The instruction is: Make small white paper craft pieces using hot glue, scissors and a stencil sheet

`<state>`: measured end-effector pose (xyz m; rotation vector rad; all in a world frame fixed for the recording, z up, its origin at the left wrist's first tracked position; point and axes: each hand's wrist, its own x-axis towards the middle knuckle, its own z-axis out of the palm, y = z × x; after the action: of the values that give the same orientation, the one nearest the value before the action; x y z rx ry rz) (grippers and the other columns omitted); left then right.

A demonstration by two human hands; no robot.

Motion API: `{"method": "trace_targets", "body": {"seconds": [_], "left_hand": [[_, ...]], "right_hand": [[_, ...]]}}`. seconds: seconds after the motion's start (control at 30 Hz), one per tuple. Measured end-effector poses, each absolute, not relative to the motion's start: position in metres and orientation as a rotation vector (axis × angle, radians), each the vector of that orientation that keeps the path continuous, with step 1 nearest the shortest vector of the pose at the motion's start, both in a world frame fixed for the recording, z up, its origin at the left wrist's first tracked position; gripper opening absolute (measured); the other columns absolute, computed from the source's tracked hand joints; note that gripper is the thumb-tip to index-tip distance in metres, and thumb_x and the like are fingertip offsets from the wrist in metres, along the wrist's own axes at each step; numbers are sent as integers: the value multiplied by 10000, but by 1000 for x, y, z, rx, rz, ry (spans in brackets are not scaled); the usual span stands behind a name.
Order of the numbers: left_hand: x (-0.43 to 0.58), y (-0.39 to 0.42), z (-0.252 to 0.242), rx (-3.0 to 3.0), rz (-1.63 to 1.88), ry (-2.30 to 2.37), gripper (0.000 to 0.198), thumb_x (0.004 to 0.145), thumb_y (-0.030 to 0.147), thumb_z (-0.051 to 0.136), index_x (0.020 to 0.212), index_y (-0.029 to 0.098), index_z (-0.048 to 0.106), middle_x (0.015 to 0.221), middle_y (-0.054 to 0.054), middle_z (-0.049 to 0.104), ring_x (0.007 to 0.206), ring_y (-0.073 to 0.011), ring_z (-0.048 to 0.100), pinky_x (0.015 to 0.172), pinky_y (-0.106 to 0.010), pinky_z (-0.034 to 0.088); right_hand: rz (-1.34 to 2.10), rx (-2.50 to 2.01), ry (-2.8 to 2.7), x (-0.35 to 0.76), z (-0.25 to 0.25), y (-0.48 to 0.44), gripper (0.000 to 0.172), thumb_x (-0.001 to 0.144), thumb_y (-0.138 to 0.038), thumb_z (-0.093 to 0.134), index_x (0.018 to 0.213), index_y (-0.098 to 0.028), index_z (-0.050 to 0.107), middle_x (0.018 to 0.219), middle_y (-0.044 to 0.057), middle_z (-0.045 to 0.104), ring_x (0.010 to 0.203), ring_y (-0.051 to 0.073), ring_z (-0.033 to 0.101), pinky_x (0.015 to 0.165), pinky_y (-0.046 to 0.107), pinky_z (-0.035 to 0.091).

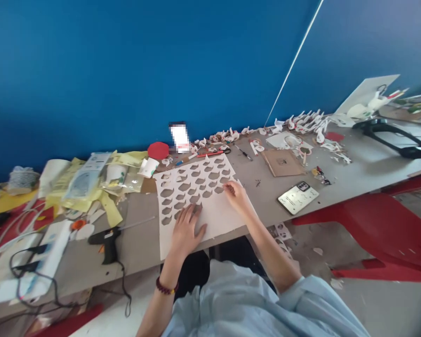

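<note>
A white sheet [217,220] with rows of leaf-like cut-out holes lies on the grey table in front of me. My left hand [187,230] rests flat on its lower left part, fingers spread, just below the holes. Over the sheet's right side, by the last holes, my right hand [235,193] has its fingers curled together in a pinch. What they hold, if anything, is too small to make out. Beyond the sheet's far edge lie a red pen [210,153] and a blue-tipped marker [185,160].
Left of the sheet are a black glue gun [108,243] with its cord and yellow plastic packaging [110,208]. A phone [297,197] and a brown cardboard piece [282,162] lie to the right. Small white cut-outs [303,122] line the wall. A red chair [375,224] stands at right.
</note>
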<state>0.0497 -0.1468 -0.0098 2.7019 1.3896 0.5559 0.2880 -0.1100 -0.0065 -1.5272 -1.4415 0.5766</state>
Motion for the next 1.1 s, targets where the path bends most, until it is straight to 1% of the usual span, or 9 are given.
{"method": "trace_targets", "body": {"seconds": [0.23,0.43,0.53,0.6,0.67,0.73,0.8,0.87,1.1], "left_hand": [[50,-147,-7,2697,550,1374,476,872,394,463,1301,190,483,1380,-113,452,1298,-282,386,1096,-464,307],[50,-147,-3,2726,521,1370,504,865,370,483,1352,247,439,1373,-114,449,1279,-303,397,1059,-493,337],[50,-148,0,2735,511,1350,479,860,347,492,1332,264,467,1358,-116,454,1274,-312,393,1052,-503,337],[50,-148,1,2727,514,1346,462,860,342,491,1316,270,483,1349,-112,456,1268,-309,396,1051,-503,339],[50,-149,2,2715,523,1346,449,863,346,486,1305,271,492,1349,-107,452,1265,-304,396,1053,-504,337],[50,-149,2,2704,528,1349,442,864,351,485,1298,267,497,1354,-106,444,1264,-304,395,1053,-508,336],[50,-150,2,2690,526,1356,445,861,353,491,1297,261,496,1357,-110,440,1264,-306,393,1053,-513,333],[50,-150,2,2671,520,1361,457,852,350,505,1300,258,492,1357,-112,438,1264,-308,390,1055,-516,331],[50,-150,1,2635,542,1361,471,836,335,522,1299,258,492,1363,-102,434,1271,-303,379,1064,-511,327]], "right_hand": [[573,-1586,-1505,289,-9,-106,169,830,-257,465,900,-206,611,849,45,630,731,160,585,649,272,454],[691,-1431,-1911,298,13,-107,125,764,-227,580,864,-201,650,926,66,647,848,189,607,761,329,470],[836,-1381,-2011,316,29,-87,176,823,-277,530,918,-215,664,914,53,680,827,178,629,743,301,476],[747,-1467,-1978,331,35,-59,197,837,-296,518,924,-207,670,900,48,692,814,176,638,732,282,476],[556,-1602,-1956,345,35,-24,198,839,-252,509,929,-189,674,906,50,697,814,171,641,741,267,471],[395,-1701,-1939,354,33,11,228,840,-178,478,956,-158,674,951,75,696,859,183,636,783,278,462],[337,-1727,-1933,358,29,39,301,841,-111,419,1020,-126,660,1018,109,682,911,200,625,824,305,453],[296,-1724,-1962,356,26,58,342,837,-79,403,1072,-121,648,1099,120,657,986,208,602,868,310,437],[204,-1783,-2103,339,19,83,291,864,-219,505,1098,-149,664,1127,144,614,1074,259,536,875,334,437]]}}
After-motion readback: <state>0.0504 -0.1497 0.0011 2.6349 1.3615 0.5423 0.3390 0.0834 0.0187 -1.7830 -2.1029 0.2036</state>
